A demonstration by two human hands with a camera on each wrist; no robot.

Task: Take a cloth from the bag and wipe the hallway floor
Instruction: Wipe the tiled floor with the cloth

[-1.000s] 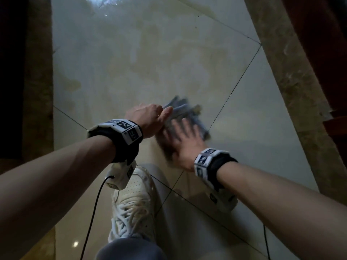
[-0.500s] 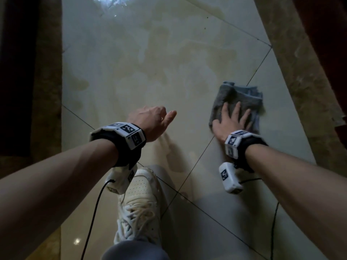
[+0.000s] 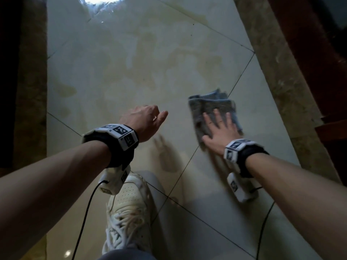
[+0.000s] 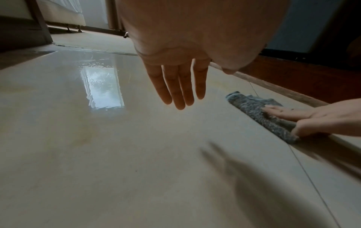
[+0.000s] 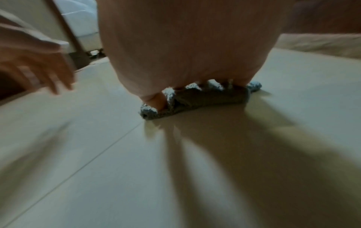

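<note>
A folded grey-blue cloth lies flat on the glossy cream floor tiles, right of centre. My right hand presses on it with straight, spread fingers; the left wrist view shows the same cloth under that hand, and in the right wrist view the cloth sits beneath the palm. My left hand hovers above the bare tile to the cloth's left, fingers straight and relaxed, holding nothing. No bag is in view.
My white sneaker stands on the tiles below the hands. A brown marble border and dark red wood run along the right; another dark border lines the left. A bright window reflection lies on the floor ahead.
My right hand slid the cloth from beside the left hand out to the right, then back a little towards me and the left. The left hand stayed hovering in place.
</note>
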